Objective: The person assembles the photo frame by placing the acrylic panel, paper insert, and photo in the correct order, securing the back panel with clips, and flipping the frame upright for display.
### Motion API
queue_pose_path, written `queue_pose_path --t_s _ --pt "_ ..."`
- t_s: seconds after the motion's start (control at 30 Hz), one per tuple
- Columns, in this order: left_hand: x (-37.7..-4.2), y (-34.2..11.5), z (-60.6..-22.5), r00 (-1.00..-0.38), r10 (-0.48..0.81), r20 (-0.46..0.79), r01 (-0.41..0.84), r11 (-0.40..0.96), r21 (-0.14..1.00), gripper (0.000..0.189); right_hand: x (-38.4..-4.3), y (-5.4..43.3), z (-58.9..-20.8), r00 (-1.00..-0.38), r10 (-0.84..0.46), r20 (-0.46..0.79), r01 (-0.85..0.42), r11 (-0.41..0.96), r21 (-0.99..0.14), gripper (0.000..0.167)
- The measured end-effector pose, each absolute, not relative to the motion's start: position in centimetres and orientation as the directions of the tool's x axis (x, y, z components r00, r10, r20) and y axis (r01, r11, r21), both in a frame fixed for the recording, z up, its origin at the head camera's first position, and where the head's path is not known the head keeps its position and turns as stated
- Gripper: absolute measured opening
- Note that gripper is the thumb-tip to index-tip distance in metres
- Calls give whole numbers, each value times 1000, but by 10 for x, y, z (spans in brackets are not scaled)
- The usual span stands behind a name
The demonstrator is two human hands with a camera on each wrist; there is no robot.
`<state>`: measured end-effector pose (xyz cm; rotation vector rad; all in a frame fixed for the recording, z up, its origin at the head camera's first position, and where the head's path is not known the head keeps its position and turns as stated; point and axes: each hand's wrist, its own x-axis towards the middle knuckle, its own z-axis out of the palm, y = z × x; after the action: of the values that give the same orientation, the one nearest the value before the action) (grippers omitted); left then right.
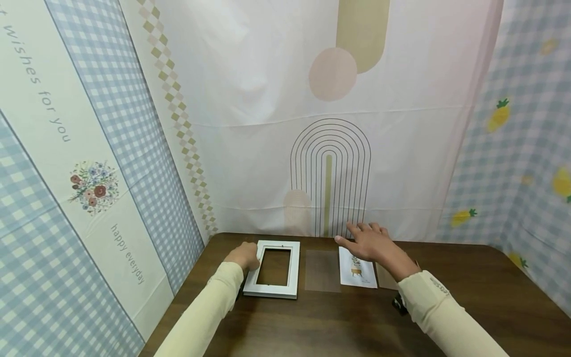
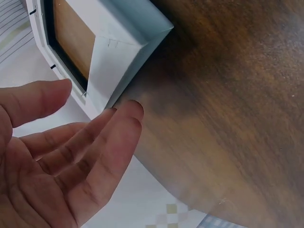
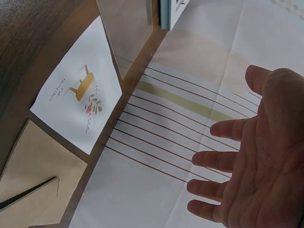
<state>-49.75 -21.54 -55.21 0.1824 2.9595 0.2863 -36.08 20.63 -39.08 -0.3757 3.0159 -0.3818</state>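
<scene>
A white picture frame (image 1: 293, 270) lies on the table, its middle opening showing brown wood. My left hand (image 1: 244, 256) is at the frame's left side; in the left wrist view its thumb and loosely bent fingers (image 2: 102, 166) stand apart beside the frame's corner, and I cannot tell whether they touch it. Above the far end of a white printed card (image 1: 357, 277) hovers my right hand (image 1: 368, 243), holding nothing. Its fingers (image 3: 221, 161) are spread and nearly straight in the right wrist view. The card shows a flower pot on a stand and small lettering.
Between frame and card lies a clear sheet (image 1: 322, 272). Right of the card is a brown backing board (image 3: 52, 161) with a black stand leg, partly hidden by my right arm in the head view. A patterned white cloth (image 1: 250, 163) hangs behind the wooden table (image 1: 285, 325).
</scene>
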Motion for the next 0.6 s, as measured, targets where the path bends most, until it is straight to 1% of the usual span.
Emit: queue_pose_path --t_s 0.17,0.3,0.4,0.47,0.6 --pt "-494 -217 -555 -984 122 -132 93 973 210 24 -362 205 -396 -966 -254 -55 -232 939 -256 91" --pt "-494 -222 -559 -980 117 -162 79 971 224 17 -364 204 -403 -964 -259 -59 -237 938 -255 92" --pt "-488 -224 -556 -979 120 -167 78 968 240 16 -364 203 -406 -963 -264 -60 -243 940 -241 90" --pt "-469 -216 -538 -981 108 -161 67 968 240 18 -363 202 -406 -963 -263 -62 -243 942 -231 89" --pt "-413 -190 -479 -982 73 -172 19 955 297 18 -362 202 -405 -964 -260 -64 -240 946 -218 89"
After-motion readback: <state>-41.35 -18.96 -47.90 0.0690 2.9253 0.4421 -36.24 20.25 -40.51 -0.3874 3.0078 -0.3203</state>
